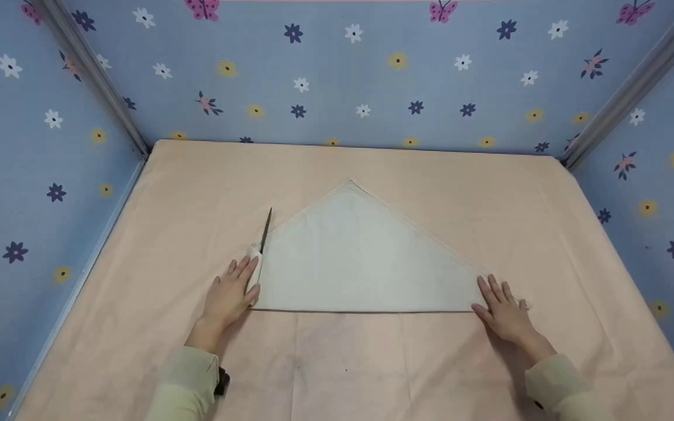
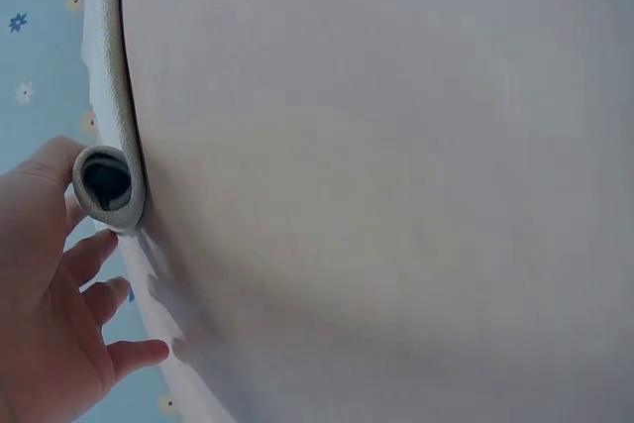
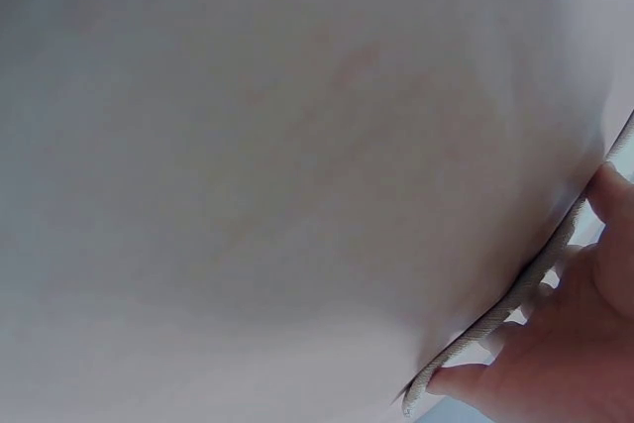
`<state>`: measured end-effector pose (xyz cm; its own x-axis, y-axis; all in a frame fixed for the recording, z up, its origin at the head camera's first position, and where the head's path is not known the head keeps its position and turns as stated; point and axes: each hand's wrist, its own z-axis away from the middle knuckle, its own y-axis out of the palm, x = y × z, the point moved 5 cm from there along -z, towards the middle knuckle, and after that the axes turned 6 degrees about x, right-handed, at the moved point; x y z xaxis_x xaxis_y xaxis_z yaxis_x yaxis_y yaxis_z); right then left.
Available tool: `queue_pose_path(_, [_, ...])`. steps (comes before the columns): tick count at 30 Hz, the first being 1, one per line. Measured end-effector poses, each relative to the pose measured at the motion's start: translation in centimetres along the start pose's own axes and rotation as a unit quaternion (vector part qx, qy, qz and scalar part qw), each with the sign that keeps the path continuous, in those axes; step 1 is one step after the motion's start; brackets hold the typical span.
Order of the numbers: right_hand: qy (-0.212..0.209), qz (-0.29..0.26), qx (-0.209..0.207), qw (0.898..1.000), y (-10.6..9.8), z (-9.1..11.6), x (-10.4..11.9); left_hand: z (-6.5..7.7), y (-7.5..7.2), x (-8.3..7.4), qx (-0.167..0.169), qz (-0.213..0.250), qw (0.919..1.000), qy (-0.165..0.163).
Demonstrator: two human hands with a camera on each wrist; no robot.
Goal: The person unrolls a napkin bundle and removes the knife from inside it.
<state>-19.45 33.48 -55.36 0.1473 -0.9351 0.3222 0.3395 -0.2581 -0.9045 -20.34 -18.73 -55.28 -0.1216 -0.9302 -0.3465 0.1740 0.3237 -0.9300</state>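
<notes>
A pale cloth (image 1: 360,263), folded into a broad triangle, lies with its straight edge nearest me. Its left corner is turned over into a small roll (image 2: 109,111) whose hollow end shows in the left wrist view. From the roll's far end sticks a thin, dark, pointed piece (image 1: 266,229), like a blade; its other end is hidden. My left hand (image 1: 231,294) holds the roll between thumb and fingers. Over the right corner, my right hand (image 1: 506,313) rests with spread fingers, some of them behind the cloth's edge in the right wrist view.
A peach-coloured cover (image 1: 348,362) with faint creases spreads over the table. Blue panels (image 1: 337,70) printed with flowers and butterflies stand at the back and both sides. Grey posts (image 1: 623,93) mark the back corners.
</notes>
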Motion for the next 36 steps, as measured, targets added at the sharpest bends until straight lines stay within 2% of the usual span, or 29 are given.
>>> queue_pose_path(7, [0.001, 0.004, -0.005, 1.000, 0.1, 0.0, 0.0, 0.1, -0.1, 0.5, 0.002, 0.015, 0.9999, -0.006])
queue_pose_path(13, [0.007, 0.004, -0.003, 1.000, 0.1, 0.1, 0.1, 0.3, -0.3, 0.9, 0.004, 0.008, 0.9999, -0.014])
queue_pose_path(23, [0.014, 0.005, 0.003, 1.000, 0.1, 0.0, -0.1, 0.7, -0.6, 1.4, -0.008, 0.007, 0.9999, -0.005])
queue_pose_path(30, [0.010, 0.005, 0.005, 1.000, 0.1, 0.0, -0.1, 1.1, -0.8, 1.9, -0.015, 0.003, 0.9998, -0.015])
queue_pose_path(36, [0.012, 0.006, 0.007, 1.000, 0.2, -0.1, -0.2, 1.2, -0.9, 1.9, -0.003, 0.005, 0.9996, -0.028])
